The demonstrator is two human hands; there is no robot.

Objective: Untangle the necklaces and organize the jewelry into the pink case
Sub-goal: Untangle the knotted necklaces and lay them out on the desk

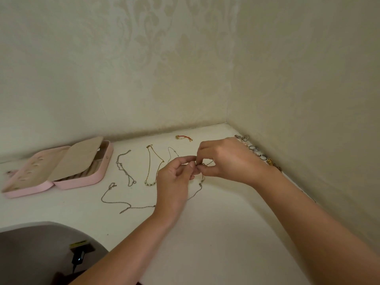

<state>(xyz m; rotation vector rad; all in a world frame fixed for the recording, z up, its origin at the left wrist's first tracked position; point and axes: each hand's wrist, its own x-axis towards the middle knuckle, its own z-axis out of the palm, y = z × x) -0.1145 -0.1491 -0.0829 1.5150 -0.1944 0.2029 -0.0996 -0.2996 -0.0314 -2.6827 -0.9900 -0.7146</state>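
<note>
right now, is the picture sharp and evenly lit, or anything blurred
Head view: dim, even light, no glare; soft shadow under the right hand on the table; case blurred near the left edge; the chain it and the left hand pinch barely resolves.

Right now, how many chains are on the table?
4: silver chain, gold chain, thin chain behind left hand, long chain up to right hand. Wall pile may hide more.

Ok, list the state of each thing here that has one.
pink case, open, beige flap raised.
left hand, pinching the long silver chain.
right hand, pinching the same chain.
long silver chain, one end lifted, rest trailing flat.
gold necklace, lying loose, separate.
short silver necklace, lying loose, separate.
rings, loose, outside the case.
</note>
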